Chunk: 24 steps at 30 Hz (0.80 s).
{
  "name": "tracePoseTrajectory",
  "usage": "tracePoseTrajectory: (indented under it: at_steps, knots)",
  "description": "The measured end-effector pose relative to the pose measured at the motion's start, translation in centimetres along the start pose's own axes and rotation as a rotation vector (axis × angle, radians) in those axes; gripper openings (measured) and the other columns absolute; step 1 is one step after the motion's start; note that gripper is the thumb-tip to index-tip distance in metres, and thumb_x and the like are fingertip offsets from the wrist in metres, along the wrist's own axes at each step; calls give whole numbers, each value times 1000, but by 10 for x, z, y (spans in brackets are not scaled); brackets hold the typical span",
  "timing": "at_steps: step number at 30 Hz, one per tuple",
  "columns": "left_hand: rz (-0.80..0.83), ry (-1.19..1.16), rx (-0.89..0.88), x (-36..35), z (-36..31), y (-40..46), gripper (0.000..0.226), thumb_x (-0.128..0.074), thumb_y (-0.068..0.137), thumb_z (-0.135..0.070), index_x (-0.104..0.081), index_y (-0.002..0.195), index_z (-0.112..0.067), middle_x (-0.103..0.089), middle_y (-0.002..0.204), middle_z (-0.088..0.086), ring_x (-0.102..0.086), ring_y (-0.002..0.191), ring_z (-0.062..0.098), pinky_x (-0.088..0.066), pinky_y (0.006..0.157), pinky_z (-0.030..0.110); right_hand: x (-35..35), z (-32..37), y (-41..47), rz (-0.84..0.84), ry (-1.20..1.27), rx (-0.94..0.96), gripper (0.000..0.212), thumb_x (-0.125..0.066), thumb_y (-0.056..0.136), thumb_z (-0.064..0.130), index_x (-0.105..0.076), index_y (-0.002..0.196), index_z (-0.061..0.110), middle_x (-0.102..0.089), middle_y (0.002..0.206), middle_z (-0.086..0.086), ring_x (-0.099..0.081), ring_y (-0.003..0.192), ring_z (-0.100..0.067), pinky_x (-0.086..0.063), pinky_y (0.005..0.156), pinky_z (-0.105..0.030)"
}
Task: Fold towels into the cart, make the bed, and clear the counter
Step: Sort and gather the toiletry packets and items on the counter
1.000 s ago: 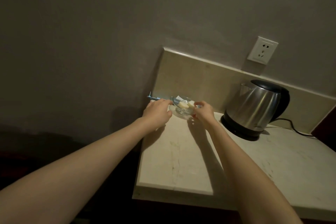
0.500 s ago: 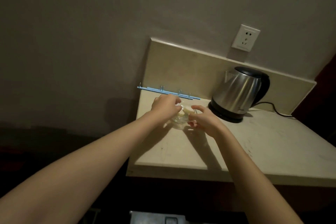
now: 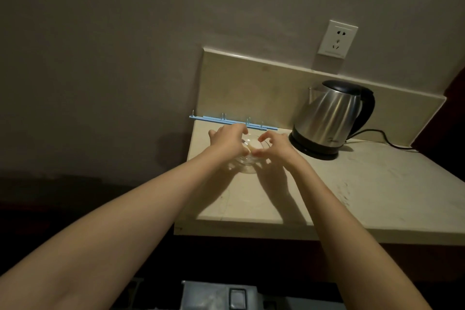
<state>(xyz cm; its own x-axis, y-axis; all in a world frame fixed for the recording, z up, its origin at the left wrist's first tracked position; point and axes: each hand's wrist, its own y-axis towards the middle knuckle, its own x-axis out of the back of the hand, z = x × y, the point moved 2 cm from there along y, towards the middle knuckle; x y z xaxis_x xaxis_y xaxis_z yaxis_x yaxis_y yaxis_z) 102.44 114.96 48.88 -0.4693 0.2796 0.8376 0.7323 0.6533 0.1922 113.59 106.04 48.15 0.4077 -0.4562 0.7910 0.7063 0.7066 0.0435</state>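
Gripping a small clear glass dish (image 3: 245, 161) from both sides, the hands sit close together over the back-left part of the pale stone surface (image 3: 339, 191). Left hand (image 3: 227, 142) curls over the dish's left rim w/ fingers bent; right hand (image 3: 273, 146) curls at the right rim, thumb and forefinger arched toward the middle. Between them, inside the dish, lie small pale rounded items (image 3: 254, 145), hard to make out in the dim light; can't tell which fingers actually touch them. Dish appears to rest on the surface, near its left edge. Just behind the hands, along the foot of the backsplash (image 3: 251, 88), runs a thin light-blue strip w/ little upright clips (image 3: 226, 120). To the right, near the right hand but apart from it, stands a stainless steel kettle (image 3: 329, 116) on its black base, black handle facing right, cord (image 3: 387, 137) trailing off to the right. Above it, a white wall socket (image 3: 337, 39) on the grey wall. At bottom centre, below the surface's front edge, a grey metal object (image 3: 219, 296) shows partly; unclear what it is.
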Motion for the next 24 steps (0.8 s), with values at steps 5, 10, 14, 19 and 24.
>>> tracePoseTrajectory:
  at_steps: [5,10,14,19,24]
  knots:
    - [-93,63,-21,17,8,-3,48,-67,80,-33,-50,125,-26,-64,115,-1,-51,117,22,-27,94,36,4,9,-1,-60,-102,37,49,-73,81,33,-56,121,10,-41,133,-13,-33,126,-29,-31,97,-32]
    - [-144,25,-45,46,8,-15,48,-67,79,-36,-49,123,-27,-64,115,-2,-52,116,22,-28,97,40,9,24,-22,-162,91,83,45,-78,75,24,-54,110,10,-58,113,-7,-53,105,-21,-43,81,-31]
    - [-133,-30,-49,68,5,-47,47,-67,80,-35,-49,123,-28,-64,114,-4,-54,113,21,-30,99,41,13,43,-60,-184,177,147,43,-80,72,15,-52,104,13,-58,99,-2,-56,90,-19,-45,75,-31]
    - [-67,-204,-52,96,31,-119,44,-70,80,-35,-51,119,-29,-62,104,-5,-59,102,19,-44,98,43,0,71,-133,-145,234,211,46,-76,76,13,-57,119,12,-61,106,-3,-56,90,-15,-46,76,-27]
    - [-104,-280,-20,121,80,-223,40,-70,81,-36,-53,117,-32,-60,95,-12,-60,93,12,-51,88,41,-49,100,-214,-94,271,312,36,-77,76,19,-56,106,15,-59,98,-1,-55,86,-14,-44,66,-21]
